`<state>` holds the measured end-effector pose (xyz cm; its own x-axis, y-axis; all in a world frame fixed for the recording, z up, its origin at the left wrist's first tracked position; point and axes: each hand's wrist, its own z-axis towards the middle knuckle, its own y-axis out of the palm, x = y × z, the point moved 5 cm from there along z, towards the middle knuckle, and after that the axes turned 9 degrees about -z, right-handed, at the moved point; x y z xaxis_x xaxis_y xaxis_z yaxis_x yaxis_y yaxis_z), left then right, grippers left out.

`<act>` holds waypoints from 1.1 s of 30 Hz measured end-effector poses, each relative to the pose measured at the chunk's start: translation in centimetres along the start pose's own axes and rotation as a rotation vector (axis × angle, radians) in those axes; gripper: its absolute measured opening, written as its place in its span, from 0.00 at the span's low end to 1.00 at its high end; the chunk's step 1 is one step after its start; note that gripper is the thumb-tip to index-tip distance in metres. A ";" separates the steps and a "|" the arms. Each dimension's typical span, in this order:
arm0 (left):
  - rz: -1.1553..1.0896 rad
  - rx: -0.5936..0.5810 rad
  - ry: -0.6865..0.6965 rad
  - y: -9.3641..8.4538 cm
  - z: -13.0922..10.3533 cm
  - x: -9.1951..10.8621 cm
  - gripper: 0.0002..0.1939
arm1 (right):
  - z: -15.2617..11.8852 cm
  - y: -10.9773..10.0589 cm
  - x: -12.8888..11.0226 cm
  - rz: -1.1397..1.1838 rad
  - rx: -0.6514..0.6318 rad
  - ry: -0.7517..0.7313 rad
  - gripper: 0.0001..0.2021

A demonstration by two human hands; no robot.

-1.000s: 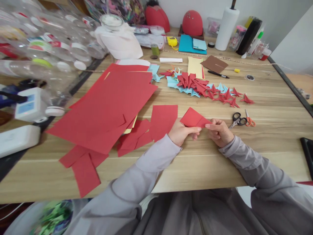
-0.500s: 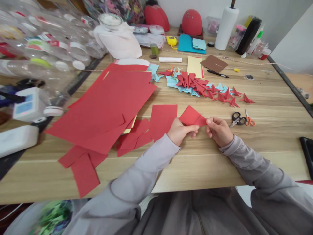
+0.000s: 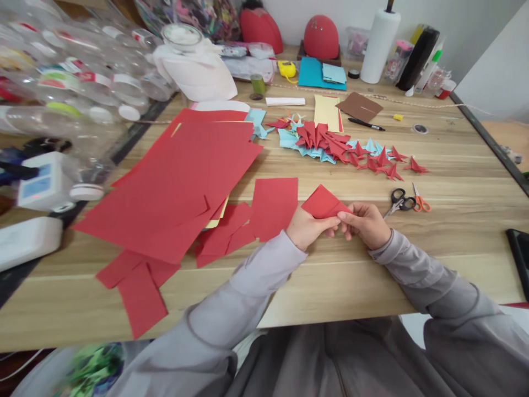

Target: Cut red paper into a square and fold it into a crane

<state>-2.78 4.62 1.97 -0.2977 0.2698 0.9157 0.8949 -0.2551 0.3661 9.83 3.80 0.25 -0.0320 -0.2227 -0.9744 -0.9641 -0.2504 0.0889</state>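
Note:
A folded piece of red paper (image 3: 321, 202) is held just above the table between both hands. My left hand (image 3: 309, 227) grips its lower left side, thumb laid along the near edge. My right hand (image 3: 364, 223) pinches the lower right edge, its thumb close to the left thumb. The fingers beneath the paper are partly hidden. Left of the hands lies a flat red square sheet (image 3: 274, 206). Beyond them is a row of folded red paper cranes (image 3: 382, 159), with light blue folded ones (image 3: 326, 155) among them.
Large red sheets (image 3: 194, 171) cover the table's left part, with cut red pieces (image 3: 142, 298) nearby. Black-handled scissors (image 3: 399, 200) and orange scissors (image 3: 420, 202) lie right of my hands. Plastic bottles (image 3: 95, 82) crowd the far left. A black pen (image 3: 366, 124) rests near brown paper (image 3: 359, 106).
My right hand has moved left toward my left hand, its thumb now on the paper's near edge. The paper's right corner has been brought inward. The view has shifted slightly.

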 end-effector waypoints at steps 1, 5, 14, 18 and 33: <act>0.005 0.012 -0.004 -0.1 0.0 -0.1 0.09 | 0.0 0.0 0.0 -0.005 -0.007 0.001 0.17; 0.070 0.069 -0.012 -0.4 -0.1 0.0 0.10 | 0.0 -0.2 0.0 -0.039 0.034 -0.010 0.18; 0.016 0.103 0.004 -0.5 0.3 -0.2 0.11 | 0.1 -0.1 -0.1 -0.013 0.022 -0.006 0.17; 0.029 0.129 0.015 -0.6 0.3 0.1 0.11 | 0.1 -0.1 -0.1 0.008 0.031 -0.024 0.18; 0.064 0.214 -0.066 -1.3 0.2 0.6 0.17 | 0.3 -0.4 0.0 0.012 0.057 -0.016 0.18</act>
<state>-3.99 5.31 2.00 -0.2223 0.3216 0.9204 0.9634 -0.0727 0.2581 10.14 4.16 0.12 -0.0477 -0.2102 -0.9765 -0.9769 -0.1939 0.0894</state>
